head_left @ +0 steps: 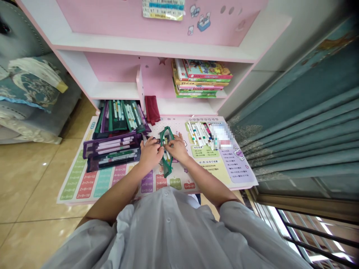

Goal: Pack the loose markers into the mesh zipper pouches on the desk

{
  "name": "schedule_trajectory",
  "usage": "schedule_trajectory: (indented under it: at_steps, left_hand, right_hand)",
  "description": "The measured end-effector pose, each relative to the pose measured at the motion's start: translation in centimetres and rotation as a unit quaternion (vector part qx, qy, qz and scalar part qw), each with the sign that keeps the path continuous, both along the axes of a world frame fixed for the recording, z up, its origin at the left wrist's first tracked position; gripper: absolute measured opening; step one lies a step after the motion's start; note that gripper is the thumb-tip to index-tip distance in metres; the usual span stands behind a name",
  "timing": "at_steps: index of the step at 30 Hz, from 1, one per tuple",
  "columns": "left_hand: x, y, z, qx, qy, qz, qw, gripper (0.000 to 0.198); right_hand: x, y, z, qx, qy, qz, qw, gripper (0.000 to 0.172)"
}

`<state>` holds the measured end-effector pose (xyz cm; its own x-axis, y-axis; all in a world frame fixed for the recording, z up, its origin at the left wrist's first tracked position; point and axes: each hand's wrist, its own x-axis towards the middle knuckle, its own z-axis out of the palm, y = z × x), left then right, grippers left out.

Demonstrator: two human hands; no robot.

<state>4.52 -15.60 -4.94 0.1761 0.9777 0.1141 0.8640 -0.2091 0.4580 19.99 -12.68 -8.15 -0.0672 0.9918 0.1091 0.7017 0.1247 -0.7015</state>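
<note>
In the head view, a green see-through pencil pouch [167, 169] lies on the desk straight in front of me, with pens inside it. My left hand [150, 152] grips its left edge, thumb against the side. From the other side, my right hand [177, 148] pinches the right edge with bent fingers. The pouch gapes between both hands. Left of my left hand lie a purple pouch [89, 148] and a dark pouch [94, 164], both filled with markers. White markers [199, 134] with coloured bands lie loose to the right of my right hand.
More filled green and purple pouches [116, 121] are heaped at the back left. A dark red pouch [152, 109] leans by the shelf divider. Books [202, 80] are stacked on the pink shelf. The desk mat [165, 184] has printed sums. A curtain [291, 123] hangs at the right.
</note>
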Motion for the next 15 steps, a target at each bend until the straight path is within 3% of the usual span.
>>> schedule_trajectory:
  at_steps: [4, 8, 11, 15]
  left_hand:
    - [0.0, 0.0, 0.0, 0.001, 0.001, -0.002, 1.000, 0.030]
    - [-0.1, 0.0, 0.3, -0.003, 0.000, 0.001, 1.000, 0.030]
    - [-0.1, 0.0, 0.4, -0.010, -0.007, 0.000, 1.000, 0.031]
    - [-0.1, -0.1, 0.5, -0.018, -0.013, -0.004, 1.000, 0.032]
  right_hand:
    - [-0.1, 0.0, 0.0, 0.003, -0.013, -0.003, 1.000, 0.019]
    - [0.9, 0.5, 0.8, 0.071, -0.009, -0.023, 0.997, 0.021]
    - [2.9, 1.4, 1.0, 0.122, -0.053, -0.087, 0.987, 0.020]
    - [5.7, 2.9, 0.2, 0.081, -0.151, -0.188, 0.967, 0.024]
